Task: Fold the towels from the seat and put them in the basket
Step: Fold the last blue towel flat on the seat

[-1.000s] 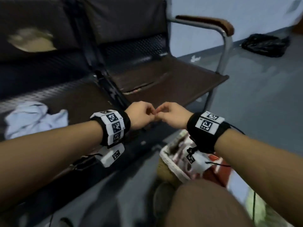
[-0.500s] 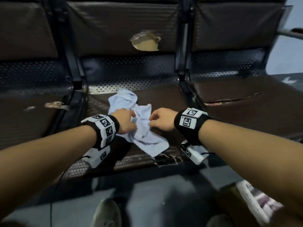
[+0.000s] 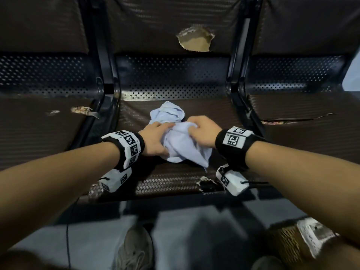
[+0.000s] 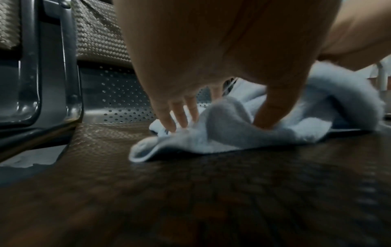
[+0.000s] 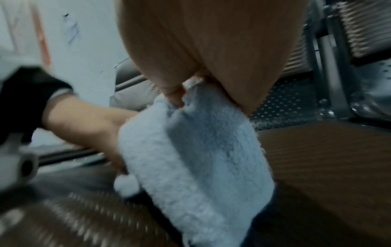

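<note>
A crumpled light-blue towel [image 3: 185, 151] lies on the brown woven middle seat [image 3: 175, 180]. My left hand [image 3: 163, 138] is on the towel's left side. In the left wrist view its fingers [image 4: 177, 117] and thumb come down on either side of a ridge of the towel [image 4: 232, 137] and pinch it. My right hand [image 3: 194, 129] pinches the towel's right part. In the right wrist view the towel [image 5: 196, 150] hangs from the fingertips [image 5: 175, 98] above the seat. Part of the white-lined wicker basket [image 3: 309, 236] shows on the floor at lower right.
Similar seats stand left and right, divided by black metal frames [image 3: 239, 84]. The middle backrest has a torn hole [image 3: 194, 40], and the seat's front edge is ripped [image 3: 206, 184]. A shoe [image 3: 134, 250] rests on the grey floor below.
A second ago my hands met in the air by the right seat. They moved left to the towel on the middle seat, and the right hand now lifts a fold of it.
</note>
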The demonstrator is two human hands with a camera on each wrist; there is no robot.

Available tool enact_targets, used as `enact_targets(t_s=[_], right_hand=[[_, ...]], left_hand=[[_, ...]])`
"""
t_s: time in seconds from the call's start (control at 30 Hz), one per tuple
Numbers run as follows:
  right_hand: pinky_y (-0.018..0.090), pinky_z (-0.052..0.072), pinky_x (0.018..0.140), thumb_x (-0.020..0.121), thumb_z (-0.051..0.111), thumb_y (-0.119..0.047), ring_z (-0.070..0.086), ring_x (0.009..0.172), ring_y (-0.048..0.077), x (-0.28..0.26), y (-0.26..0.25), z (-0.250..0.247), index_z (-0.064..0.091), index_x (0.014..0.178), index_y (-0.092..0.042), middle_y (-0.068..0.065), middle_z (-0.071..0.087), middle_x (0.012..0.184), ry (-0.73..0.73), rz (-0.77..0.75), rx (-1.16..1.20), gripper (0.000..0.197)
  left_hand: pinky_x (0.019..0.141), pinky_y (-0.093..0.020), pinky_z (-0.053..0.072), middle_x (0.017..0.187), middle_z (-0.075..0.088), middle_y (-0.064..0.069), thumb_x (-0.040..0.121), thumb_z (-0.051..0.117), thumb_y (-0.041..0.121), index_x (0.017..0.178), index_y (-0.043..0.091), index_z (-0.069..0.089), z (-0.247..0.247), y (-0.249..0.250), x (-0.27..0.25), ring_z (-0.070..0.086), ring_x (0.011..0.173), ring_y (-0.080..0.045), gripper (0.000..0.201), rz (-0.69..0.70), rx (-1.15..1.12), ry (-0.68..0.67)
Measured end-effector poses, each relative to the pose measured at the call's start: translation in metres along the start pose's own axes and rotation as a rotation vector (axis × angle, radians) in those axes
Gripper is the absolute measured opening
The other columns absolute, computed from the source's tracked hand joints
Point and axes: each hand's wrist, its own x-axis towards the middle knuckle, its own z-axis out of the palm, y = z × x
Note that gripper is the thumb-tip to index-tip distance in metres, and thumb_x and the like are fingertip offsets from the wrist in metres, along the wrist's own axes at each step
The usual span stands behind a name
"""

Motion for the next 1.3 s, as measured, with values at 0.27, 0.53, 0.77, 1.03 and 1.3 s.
enact_targets(t_s=[0.27,0.53,0.77,1.03,1.3], right_hand=[[0.036,0.048,0.083,0.091,0.042,-0.011,0.059,0.094,0.026,-0.018,0.033,-0.054,0.059,0.086,-0.024,0.004,0.066,0.096,0.355,0.184,0.077,0.022],[0.037,0.053,0.089,0.077,0.071,-0.053,0.061,0.107,0.018,-0.047,0.025,-0.04,0.047,0.136,-0.025,0.001,0.062,0.122,0.063,-0.05,-0.106,0.07],[0.031,0.046,0.072,0.096,0.046,-0.014,0.059,0.079,0.016,-0.052,0.036,-0.069,0.063,0.084,-0.024,-0.004,0.065,0.083,0.367,-0.011,0.082,0.024],[0.034,0.045,0.067,0.089,0.064,-0.019,0.055,0.069,0.013,-0.054,0.029,-0.076,0.061,0.067,-0.027,-0.006,0.061,0.069,0.431,-0.094,0.102,0.023],[0.026,0.037,0.057,0.084,0.059,-0.023,0.055,0.065,0.009,-0.051,0.024,-0.08,0.057,0.085,-0.026,-0.006,0.063,0.072,0.501,-0.068,-0.002,0.003]], left_hand=[[0.075,-0.033,0.041,0.102,0.067,-0.008,0.094,0.054,0.031,0.076,0.023,0.052,-0.011,0.031,0.0,0.061,0.098,-0.031,0.019,0.126,0.067,0.158],[0.071,-0.03,0.047,0.086,0.072,0.002,0.1,0.049,0.039,0.088,0.017,0.073,-0.043,0.097,0.005,0.065,0.082,-0.016,0.034,0.225,-0.442,0.381],[0.073,-0.033,0.053,0.088,0.071,0.007,0.064,0.065,0.083,0.092,0.028,0.068,-0.051,0.109,0.008,0.066,0.082,-0.013,0.062,0.207,-0.492,0.278],[0.081,-0.032,0.05,0.106,0.067,0.002,0.079,0.065,0.025,0.112,0.026,0.057,-0.048,0.101,0.001,0.062,0.097,-0.019,0.034,0.246,-0.23,0.418],[0.06,-0.032,0.04,0.074,0.062,0.002,0.093,0.058,0.025,0.082,0.018,0.059,-0.05,0.128,0.001,0.057,0.072,-0.021,0.013,0.176,-0.447,0.503]])
